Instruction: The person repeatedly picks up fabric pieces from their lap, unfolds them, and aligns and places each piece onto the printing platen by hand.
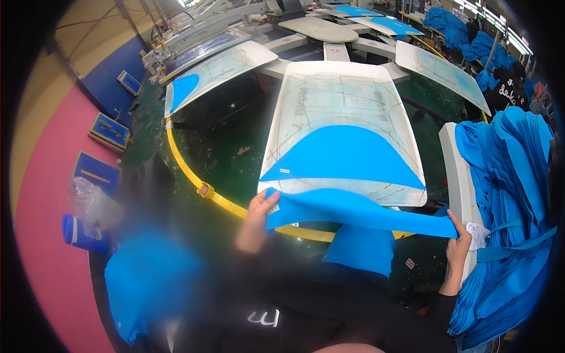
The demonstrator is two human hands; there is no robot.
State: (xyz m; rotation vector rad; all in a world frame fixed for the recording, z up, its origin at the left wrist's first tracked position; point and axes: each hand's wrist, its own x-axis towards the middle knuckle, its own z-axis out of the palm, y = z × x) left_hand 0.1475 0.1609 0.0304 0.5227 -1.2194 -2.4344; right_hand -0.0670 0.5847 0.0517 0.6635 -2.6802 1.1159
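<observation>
A strip-like blue fabric piece (353, 207) is stretched level between my two hands. My left hand (254, 217) pinches its left end, beside a small white label. At its right end my right hand (458, 242) grips the corner, thumb on top. Just beyond the fabric lies a white printing platen (347, 189) with pencilled curves on it. A curved-top blue fabric piece (350, 154) lies flat across the platen's near half. Below the held piece hangs more blue fabric (362, 250); whether it joins the held piece I cannot tell.
A thick stack of blue fabric pieces (512, 182) drapes over a white stand (454, 159) at right. Yellow curved rail (226, 203) passes under the platen. Other platens (226, 62) surround the hub. Blurred blue fabric (147, 282) and a blue container (82, 232) are at left.
</observation>
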